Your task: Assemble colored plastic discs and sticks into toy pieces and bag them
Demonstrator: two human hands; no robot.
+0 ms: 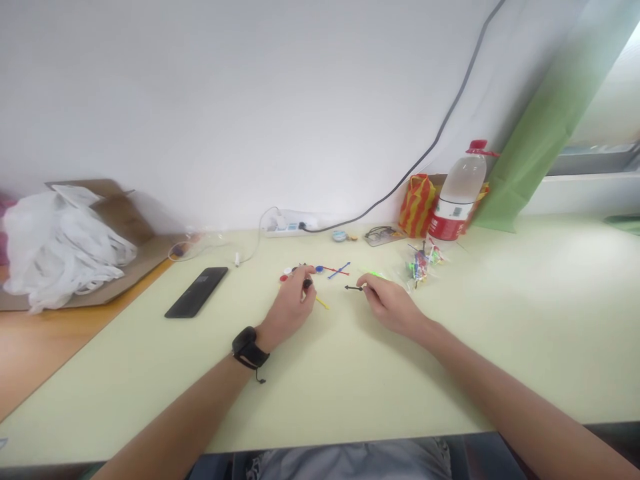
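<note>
My left hand, with a black watch on the wrist, pinches a small black round piece between thumb and fingers. In my right hand is a thin black plastic arrow, its head pointing left toward the other hand. Behind my left fingers lie small discs, among them a blue disc, a white disc and a red disc. A blue arrow crosses a red arrow on the table. Partly under my left hand sticks out a yellow arrow. Bright green pieces lie behind my right hand.
Clear bags of colourful small parts lie right, before a large water bottle and a striped bag. A black phone lies left. A power strip sits against the wall. White plastic bags fill a cardboard box.
</note>
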